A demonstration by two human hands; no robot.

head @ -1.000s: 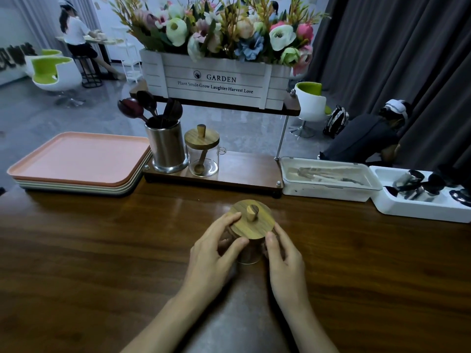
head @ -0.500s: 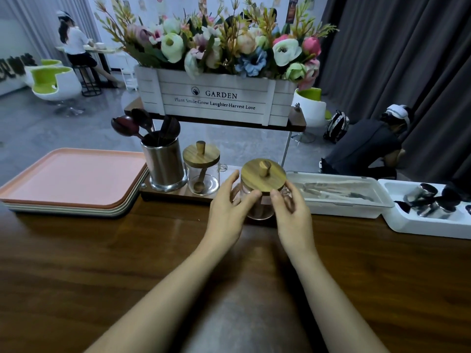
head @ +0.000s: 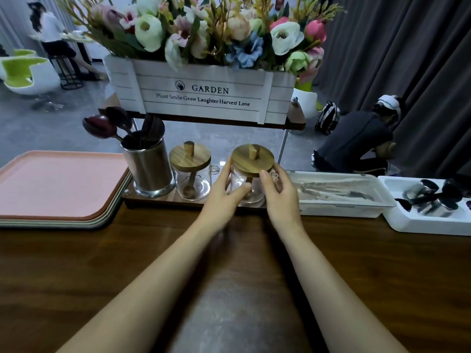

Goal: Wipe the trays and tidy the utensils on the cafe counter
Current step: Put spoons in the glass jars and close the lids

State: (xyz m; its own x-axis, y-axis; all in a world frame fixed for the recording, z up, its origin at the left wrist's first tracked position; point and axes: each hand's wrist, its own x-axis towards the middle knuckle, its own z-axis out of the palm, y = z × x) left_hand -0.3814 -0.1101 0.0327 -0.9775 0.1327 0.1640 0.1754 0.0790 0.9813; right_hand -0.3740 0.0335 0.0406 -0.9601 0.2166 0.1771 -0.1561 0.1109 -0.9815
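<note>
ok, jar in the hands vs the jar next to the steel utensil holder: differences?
The held jar is gripped by left hand and right hand; the free jar stands untouched. The free jar is beside the steel utensil holder; the held jar is nearer the white bin. The free jar's wooden spoon shows clearly; fingers hide most of the held jar. Both: clear glass, knobbed wooden lid.

One head-worn camera looks forward and down over the counter [head: 76, 263] — near, its edges seemingly warped.
</note>
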